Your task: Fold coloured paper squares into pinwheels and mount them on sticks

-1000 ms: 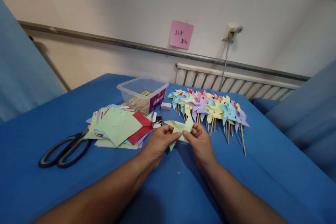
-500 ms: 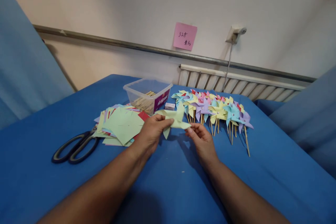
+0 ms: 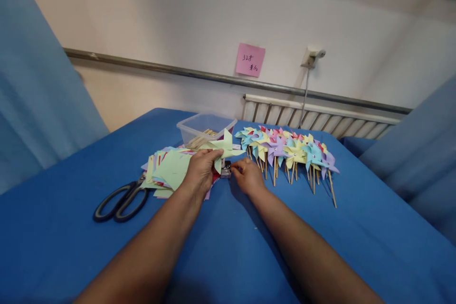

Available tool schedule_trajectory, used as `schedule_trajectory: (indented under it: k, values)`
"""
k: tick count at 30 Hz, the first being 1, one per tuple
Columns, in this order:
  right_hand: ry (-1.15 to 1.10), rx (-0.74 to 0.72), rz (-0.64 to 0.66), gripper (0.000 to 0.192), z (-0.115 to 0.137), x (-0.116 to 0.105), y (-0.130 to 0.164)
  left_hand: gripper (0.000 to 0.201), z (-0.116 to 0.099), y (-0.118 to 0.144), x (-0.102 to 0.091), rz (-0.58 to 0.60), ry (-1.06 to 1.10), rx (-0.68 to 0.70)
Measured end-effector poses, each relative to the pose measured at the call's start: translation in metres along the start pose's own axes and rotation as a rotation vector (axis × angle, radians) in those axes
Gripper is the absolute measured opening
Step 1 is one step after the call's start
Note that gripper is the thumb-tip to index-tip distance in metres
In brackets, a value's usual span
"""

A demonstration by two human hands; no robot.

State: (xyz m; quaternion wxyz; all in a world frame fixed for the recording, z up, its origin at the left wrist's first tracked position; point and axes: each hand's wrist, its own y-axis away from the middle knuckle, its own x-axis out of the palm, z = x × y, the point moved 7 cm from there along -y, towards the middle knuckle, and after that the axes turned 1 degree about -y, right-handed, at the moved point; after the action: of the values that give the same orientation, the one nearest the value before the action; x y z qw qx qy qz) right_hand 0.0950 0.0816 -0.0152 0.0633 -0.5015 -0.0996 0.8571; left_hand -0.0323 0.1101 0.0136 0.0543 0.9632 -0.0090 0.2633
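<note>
The left hand (image 3: 200, 171), on the near side of the clear plastic box (image 3: 185, 128), is clamped on a pale green paper pinwheel (image 3: 226, 143), pinching it between thumb and fingers; the pinwheel is raised above the table, its blades overlapping the near right corner of the box in this view. The right hand (image 3: 249, 175), nearer than the box and to its right, has its fingers curled in towards a small dark and silver object (image 3: 225, 169); whether the fingertips are closed on anything cannot be told. This object lies nearer than the box, below the pinwheel in view. Bundled wooden sticks (image 3: 201, 138) rest inside the box. To the near left of the box, a loose stack of coloured paper squares (image 3: 173, 168) is spread, pale green uppermost, partly hidden by the left hand. Farther left and nearer than the box lie scissors (image 3: 121, 202) with dark handles, their blades hidden beneath the paper. To the right of the box, finished pinwheels (image 3: 295, 153) in blue, yellow, purple, pink and red are grouped in overlapping rows, their sticks pointing towards the viewer. Blue cloth (image 3: 228, 256) covers the table beneath the box. Beyond the box, a metal rail (image 3: 199, 74) crosses the wall, with a pink note (image 3: 250, 60) above and a radiator (image 3: 320, 118) below, to the box's right
</note>
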Motion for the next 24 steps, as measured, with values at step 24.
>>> schedule_trajectory:
  k: [24]
  values:
    - [0.000,-0.045,0.021,0.019,0.009,0.015,-0.028,0.020,0.006,-0.005,-0.006,0.016,0.033,-0.041]
